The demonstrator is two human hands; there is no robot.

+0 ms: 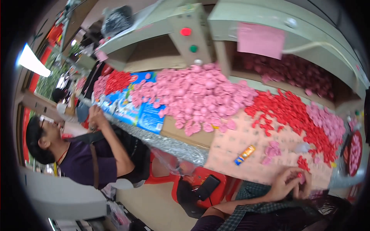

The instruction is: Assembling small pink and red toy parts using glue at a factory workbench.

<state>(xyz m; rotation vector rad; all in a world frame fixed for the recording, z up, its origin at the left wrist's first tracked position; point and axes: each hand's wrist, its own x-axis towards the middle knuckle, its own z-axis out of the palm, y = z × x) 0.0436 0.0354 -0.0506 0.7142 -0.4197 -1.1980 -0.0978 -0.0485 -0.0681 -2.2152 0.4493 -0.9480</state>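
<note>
My left hand and my right hand meet above the near right edge of the table. Both are closed, fingertips together around a small pink piece with a bit of red on it. Fingers cover most of it, so its exact kind is unclear. Just beyond lie a few loose red pieces and a little group of pink pieces. A small translucent bottle lies near them. To the left, an orange and blue tube rests on the printed pale paper.
A large heap of pink pieces and a red heap spread along the table. Behind stands a pale green machine with two openings. A co-worker sits at left. A red stool carries a dark phone.
</note>
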